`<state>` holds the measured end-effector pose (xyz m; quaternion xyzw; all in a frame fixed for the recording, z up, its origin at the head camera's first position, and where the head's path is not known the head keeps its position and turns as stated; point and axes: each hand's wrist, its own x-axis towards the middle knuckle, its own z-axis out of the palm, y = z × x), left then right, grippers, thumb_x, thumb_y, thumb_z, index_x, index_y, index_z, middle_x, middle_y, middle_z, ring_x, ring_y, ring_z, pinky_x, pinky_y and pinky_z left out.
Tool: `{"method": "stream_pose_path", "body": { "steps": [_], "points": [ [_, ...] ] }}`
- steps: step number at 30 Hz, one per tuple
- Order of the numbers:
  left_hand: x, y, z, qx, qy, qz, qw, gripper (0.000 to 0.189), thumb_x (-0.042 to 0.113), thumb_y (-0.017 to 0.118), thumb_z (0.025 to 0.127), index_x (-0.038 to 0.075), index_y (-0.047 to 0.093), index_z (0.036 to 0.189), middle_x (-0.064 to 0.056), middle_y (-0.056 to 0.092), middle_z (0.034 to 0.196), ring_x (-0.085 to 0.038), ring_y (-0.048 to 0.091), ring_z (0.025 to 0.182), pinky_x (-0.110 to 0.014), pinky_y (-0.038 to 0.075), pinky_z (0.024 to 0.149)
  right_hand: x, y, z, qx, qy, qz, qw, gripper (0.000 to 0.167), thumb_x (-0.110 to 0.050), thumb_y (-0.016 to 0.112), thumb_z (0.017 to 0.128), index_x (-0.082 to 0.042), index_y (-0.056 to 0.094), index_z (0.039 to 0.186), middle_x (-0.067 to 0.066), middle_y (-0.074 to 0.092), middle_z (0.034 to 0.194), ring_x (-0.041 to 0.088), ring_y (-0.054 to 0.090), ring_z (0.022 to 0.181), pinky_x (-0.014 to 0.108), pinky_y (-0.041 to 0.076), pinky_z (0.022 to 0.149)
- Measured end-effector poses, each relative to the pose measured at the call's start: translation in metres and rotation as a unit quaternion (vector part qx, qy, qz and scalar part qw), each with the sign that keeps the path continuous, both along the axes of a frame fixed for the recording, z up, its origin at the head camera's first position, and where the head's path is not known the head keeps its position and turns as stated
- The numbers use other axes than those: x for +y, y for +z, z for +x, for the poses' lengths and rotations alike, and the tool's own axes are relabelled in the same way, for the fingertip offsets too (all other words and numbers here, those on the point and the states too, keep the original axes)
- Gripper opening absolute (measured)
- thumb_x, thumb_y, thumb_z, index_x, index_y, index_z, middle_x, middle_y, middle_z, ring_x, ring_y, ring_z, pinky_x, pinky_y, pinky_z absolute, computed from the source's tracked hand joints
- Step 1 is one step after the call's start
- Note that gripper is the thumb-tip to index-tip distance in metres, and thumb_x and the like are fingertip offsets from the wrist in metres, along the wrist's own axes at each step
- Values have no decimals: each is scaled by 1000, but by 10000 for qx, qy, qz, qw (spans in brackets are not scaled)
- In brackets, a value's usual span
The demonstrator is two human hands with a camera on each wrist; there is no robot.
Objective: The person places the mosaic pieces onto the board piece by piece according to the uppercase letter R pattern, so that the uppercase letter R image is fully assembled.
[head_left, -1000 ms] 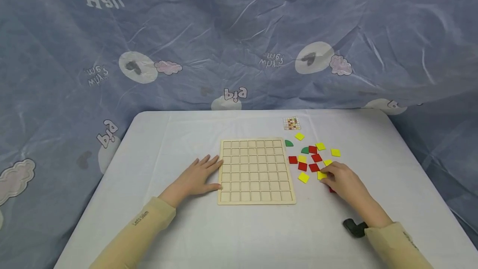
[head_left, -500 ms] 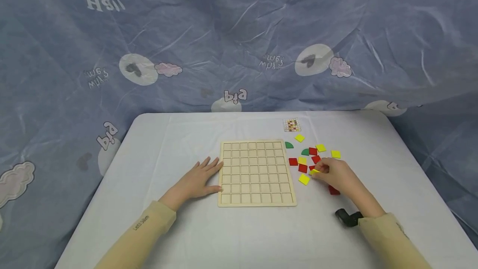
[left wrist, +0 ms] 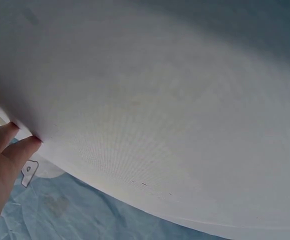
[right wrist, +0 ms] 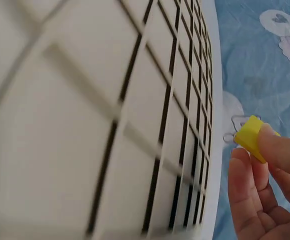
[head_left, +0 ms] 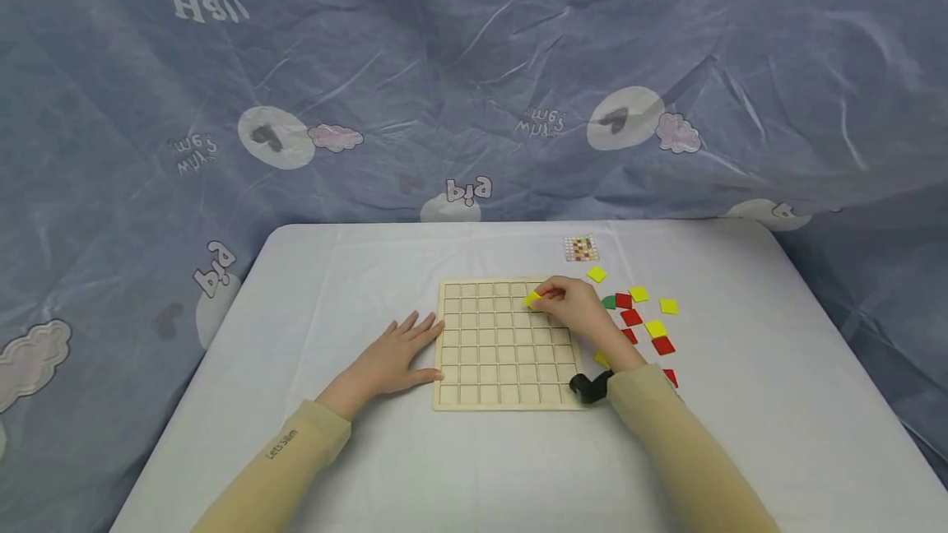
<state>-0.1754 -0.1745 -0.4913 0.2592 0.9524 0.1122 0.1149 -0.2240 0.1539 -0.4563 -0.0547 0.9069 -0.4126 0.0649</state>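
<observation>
A pale wooden grid board lies on the white table, its square cells bare where I can see them. My left hand rests at the board's left edge with fingers spread and straight; in the left wrist view its fingers show at the left. Over the upper right part of the board, my right hand pinches a yellow square tile between thumb and fingers. The right wrist view shows this yellow tile held tilted above the grid. My right hand and forearm hide part of the board's right side.
Right of the board lie loose yellow tiles, red tiles and a green piece, some partly hidden by my arm. A small printed pattern card lies behind them. A black device sits at my right wrist.
My right hand has picked a yellow tile from the loose pieces and carried it left and away from me, over the board. The left hand has stayed put.
</observation>
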Motion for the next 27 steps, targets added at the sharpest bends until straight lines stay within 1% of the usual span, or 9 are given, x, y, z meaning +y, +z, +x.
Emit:
{"method": "stream_pose_path", "body": {
  "steps": [5, 9, 13, 19, 22, 27],
  "points": [
    [0, -1, 2, -33, 1, -2, 10000, 85, 63, 58, 90, 20, 28, 157, -7, 24, 163, -38, 18, 151, -60, 19, 120, -35, -5, -10, -62, 276, -42, 9996, 18, -19, 72, 91, -8, 73, 105, 7, 70, 92, 17, 60, 78, 28, 49, 70],
    [0, -1, 2, -24, -3, -52, 10000, 86, 64, 57, 90, 20, 28, 157, -7, 24, 163, -38, 19, 151, -60, 19, 120, -53, -10, -15, -104, 284, -8, 9995, 16, -19, 73, 89, -10, 73, 103, 5, 70, 90, 15, 60, 78, 28, 50, 73],
    [0, -1, 2, -9, 3, -52, 10000, 85, 64, 57, 90, 20, 28, 157, -6, 24, 163, -38, 19, 151, -60, 19, 120, -63, -12, -20, 46, 322, 62, 9995, 12, -17, 74, 88, -11, 72, 98, 4, 70, 89, 15, 62, 78, 32, 52, 74],
    [1, 0, 1, -37, 33, -17, 10000, 85, 63, 58, 89, 20, 28, 157, -5, 24, 163, -37, 19, 151, -60, 20, 120, -72, -11, -26, 326, 585, 357, 9971, 5, -14, 74, 89, -10, 74, 92, 4, 72, 88, 17, 62, 77, 34, 53, 75],
    [2, 0, 0, -34, 26, -17, 10000, 85, 63, 58, 89, 20, 28, 157, -5, 24, 164, -37, 19, 151, -60, 20, 120, -76, -12, -27, 398, 626, 553, 9957, 5, -11, 72, 89, -9, 75, 93, 6, 72, 91, 19, 63, 81, 35, 54, 78],
    [1, -1, 0, -13, 33, 0, 10000, 85, 63, 58, 90, 20, 28, 157, -6, 24, 163, -37, 19, 151, -60, 20, 120, -81, -15, -28, 453, 733, 977, 9915, 11, -7, 70, 90, -6, 77, 99, 9, 67, 100, 23, 63, 91, 36, 54, 83]
  ]
}}
